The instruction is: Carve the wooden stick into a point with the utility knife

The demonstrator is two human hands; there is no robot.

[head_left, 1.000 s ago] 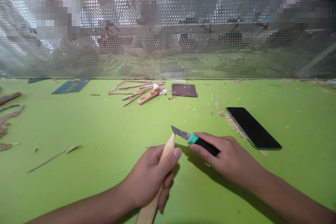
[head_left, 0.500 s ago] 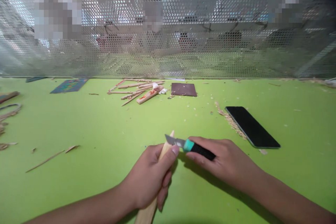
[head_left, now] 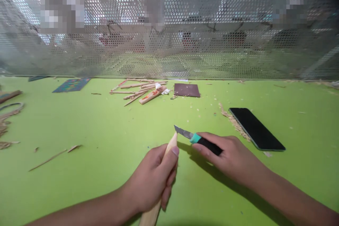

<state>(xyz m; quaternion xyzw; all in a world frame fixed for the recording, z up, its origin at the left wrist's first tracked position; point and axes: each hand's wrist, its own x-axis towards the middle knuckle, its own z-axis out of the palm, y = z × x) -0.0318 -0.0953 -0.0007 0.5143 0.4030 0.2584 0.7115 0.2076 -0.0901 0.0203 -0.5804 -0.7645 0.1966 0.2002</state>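
Note:
My left hand (head_left: 153, 178) is wrapped round a pale wooden stick (head_left: 171, 144), thumb pressed along its side, with the pointed tip aimed up and away from me. My right hand (head_left: 230, 155) grips a small carving knife (head_left: 194, 138) with a black handle and teal collar. Its short metal blade sits just past the stick's tip, to the right of it. Both hands hover low over the green table (head_left: 106, 141).
A black phone (head_left: 256, 128) lies to the right with wood shavings (head_left: 233, 120) beside it. A pile of carved sticks (head_left: 141, 91) and a dark brown square sheet (head_left: 186, 90) lie at the back. A perforated metal screen (head_left: 169, 42) closes the far edge. Slivers lie at left.
The knife blade was drawn back onto the stick near my left thumb half a second ago, then slid forward off the tip to its present place beyond it.

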